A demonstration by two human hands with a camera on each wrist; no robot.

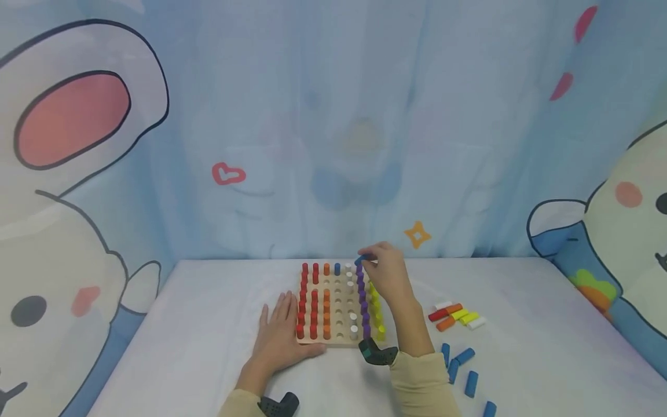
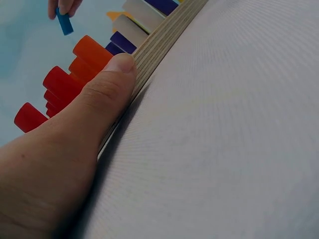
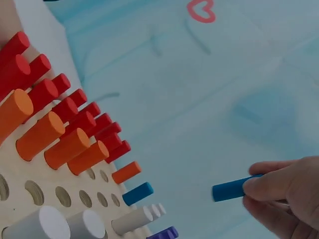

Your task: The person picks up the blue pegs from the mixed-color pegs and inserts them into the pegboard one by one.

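Note:
A wooden pegboard (image 1: 341, 345) stands on the table with columns of red, orange, white, purple and yellow pegs. One blue peg (image 1: 337, 269) is upright in its far row, and open holes show in front of it. My right hand (image 1: 387, 273) pinches another blue peg (image 3: 228, 190) between thumb and fingers. It holds that peg tilted above the board's far end, apart from the holes. My left hand (image 1: 279, 336) rests along the board's left side with fingers extended. In the left wrist view its thumb (image 2: 107, 92) lies against the board's front edge.
Several loose blue pegs (image 1: 471, 384) lie on the table to the right of my right forearm. Beyond them is a small group of red, orange, yellow and white pegs (image 1: 447, 311). A printed curtain (image 1: 333, 145) hangs behind the white table (image 1: 208, 324).

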